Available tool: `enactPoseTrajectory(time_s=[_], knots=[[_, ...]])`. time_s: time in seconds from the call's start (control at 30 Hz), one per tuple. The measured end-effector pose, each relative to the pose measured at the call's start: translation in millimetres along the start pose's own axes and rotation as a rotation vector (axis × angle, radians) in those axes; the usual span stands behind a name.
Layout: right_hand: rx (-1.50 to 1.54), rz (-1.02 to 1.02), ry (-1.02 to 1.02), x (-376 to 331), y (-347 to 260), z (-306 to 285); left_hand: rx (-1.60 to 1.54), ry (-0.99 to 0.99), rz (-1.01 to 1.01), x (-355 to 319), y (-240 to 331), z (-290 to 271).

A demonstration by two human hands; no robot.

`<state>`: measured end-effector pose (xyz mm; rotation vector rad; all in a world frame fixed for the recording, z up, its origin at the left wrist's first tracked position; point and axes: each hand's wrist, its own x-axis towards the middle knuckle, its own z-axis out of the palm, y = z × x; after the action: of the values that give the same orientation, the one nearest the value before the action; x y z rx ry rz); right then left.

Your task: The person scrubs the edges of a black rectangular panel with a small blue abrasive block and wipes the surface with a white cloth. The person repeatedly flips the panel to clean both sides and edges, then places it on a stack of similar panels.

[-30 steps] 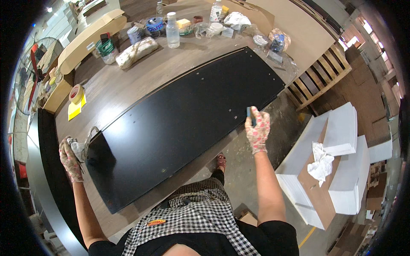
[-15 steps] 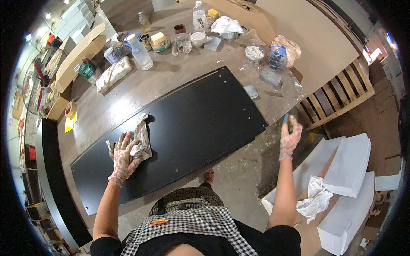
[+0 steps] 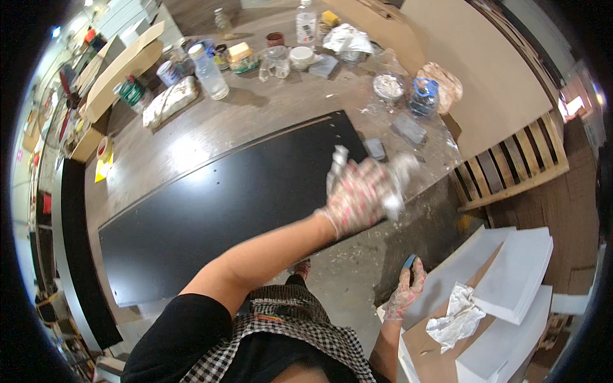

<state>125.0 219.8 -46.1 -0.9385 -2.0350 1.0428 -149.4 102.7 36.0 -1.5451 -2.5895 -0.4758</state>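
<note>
Head: blurry cloth [image 3: 399, 182] under left hand [image 3: 359, 196]

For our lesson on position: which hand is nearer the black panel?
Left. The left hand is over the right end of the black panel; the right hand is off it, past its near edge.

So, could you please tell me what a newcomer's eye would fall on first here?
Probably the long black panel lying slantwise on the table, with the gloved left hand, blurred, and a pale cloth at its right end. Next, perhaps, the gloved right hand, lower right, holding a small blue piece near white boards.
</note>
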Motion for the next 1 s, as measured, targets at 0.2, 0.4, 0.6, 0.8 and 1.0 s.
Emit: enactPoseTrajectory(time_s=[0.2,0.4,0.6,0.8,1.0], knots=[[0.235,-0.227,-0.046,40.7,-65.1,60.1,-0.193,-0.148,0.167,-136.1,-1.0,-38.4],[0.388,-0.272,-0.264,37.1,-116.5,148.7,-0.151,-0.145,-0.306,-301.9,-38.2,-99.1],[0.169,-0.275,-0.072,44.6,-120.0,174.4,0.306,0.167,-1.136,-489.6,-85.5,-119.5],[-0.051,-0.268,-0.043,89.2,-110.2,175.1,0.663,0.381,-1.59,-710.6,-165.7,-185.7],[-0.218,-0.298,0.046,129.3,-93.0,179.1,-0.017,0.717,-1.302,-645.6,-175.7,-225.2]])
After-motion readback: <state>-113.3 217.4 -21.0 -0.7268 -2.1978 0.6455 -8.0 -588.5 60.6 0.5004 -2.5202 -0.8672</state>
